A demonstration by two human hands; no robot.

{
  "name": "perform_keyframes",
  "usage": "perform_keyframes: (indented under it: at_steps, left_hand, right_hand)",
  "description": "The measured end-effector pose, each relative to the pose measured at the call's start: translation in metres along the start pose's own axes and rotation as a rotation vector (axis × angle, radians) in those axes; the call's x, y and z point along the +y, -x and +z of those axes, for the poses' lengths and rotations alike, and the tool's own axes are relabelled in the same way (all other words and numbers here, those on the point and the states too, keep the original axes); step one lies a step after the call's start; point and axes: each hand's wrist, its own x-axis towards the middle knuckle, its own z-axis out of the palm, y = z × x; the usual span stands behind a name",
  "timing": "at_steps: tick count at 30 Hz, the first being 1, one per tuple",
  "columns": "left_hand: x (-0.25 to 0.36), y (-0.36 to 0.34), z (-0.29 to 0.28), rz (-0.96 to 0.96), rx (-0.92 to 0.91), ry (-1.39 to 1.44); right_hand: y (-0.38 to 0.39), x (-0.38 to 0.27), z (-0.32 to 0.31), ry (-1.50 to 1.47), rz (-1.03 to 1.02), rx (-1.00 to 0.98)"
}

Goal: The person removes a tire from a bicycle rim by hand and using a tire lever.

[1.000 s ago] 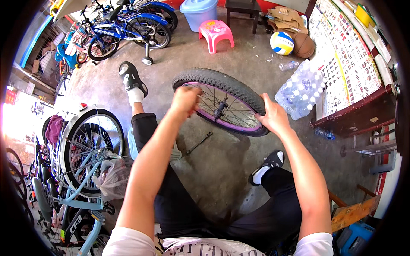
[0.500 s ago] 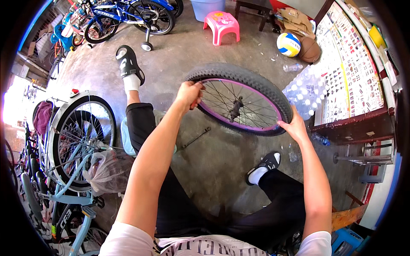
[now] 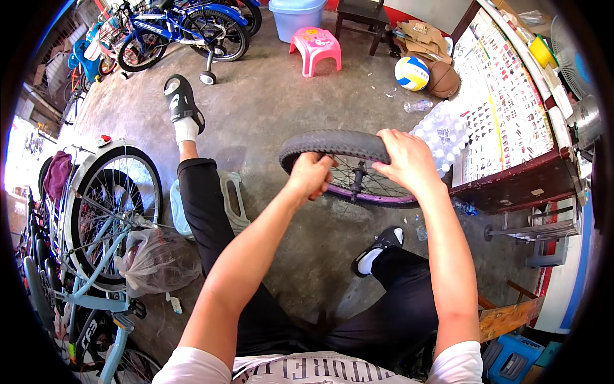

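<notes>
Wheel (image 3: 359, 182): up off the floor, tilted, sitting just toward 2 o'clock from the middle of the view. Chunky black tyre (image 3: 336, 139), purple rim (image 3: 374, 198), dark hub in the middle.
Left hand (image 3: 311, 174): at the wheel's own 9 o'clock, fingers curled in against the inside of the tyre. Whether something's pinched in there, honestly can't tell, the knuckles hide it.
Right hand (image 3: 407, 160): gripping the tyre from about 1 to 3 o'clock, fingers draped over the tread, thumb on the near side. Looks like the main support tbh.
Handling tip: right hand probably wants to stay firm so the wheel doesn't swing while the left one works. Short pushes along the rim edge beat one big yank, and fingertips are best kept clear of the spokes.
Legs: knees spread, left shoe (image 3: 182, 105) at 10 o'clock, right shoe (image 3: 380, 251) near 4. Nice roomy gap, so lowering the wheel a bit would likely spare the arms.
Nearby clutter: clear plastic bag (image 3: 160, 262) at 8, light blue bike (image 3: 96, 288) just beyond it, bottle pack (image 3: 442, 134) at 2.
Far floor: pink stool (image 3: 316, 45) at 12, volleyball (image 3: 411, 73) and basketball (image 3: 442, 80) between 1 and 2.
</notes>
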Motion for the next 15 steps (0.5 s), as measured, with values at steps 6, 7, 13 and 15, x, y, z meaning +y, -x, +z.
perform_keyframes:
  at_steps: [6, 7, 13, 15]
  left_hand:
    - [-0.001, 0.014, 0.042, -0.034, -0.067, 0.212]
    - [-0.003, 0.011, 0.043, -0.025, -0.077, 0.259]
    - [-0.037, -0.016, 0.016, -0.165, -0.033, 0.475]
    - [-0.061, -0.048, -0.005, -0.218, 0.009, 0.463]
  right_hand:
    - [0.001, -0.016, 0.011, 0.005, 0.063, -0.032]
    - [0.003, -0.014, 0.012, -0.001, 0.084, -0.025]
    - [0.024, 0.031, 0.005, -0.116, 0.178, 0.022]
    - [0.032, 0.049, 0.005, -0.184, 0.196, 0.005]
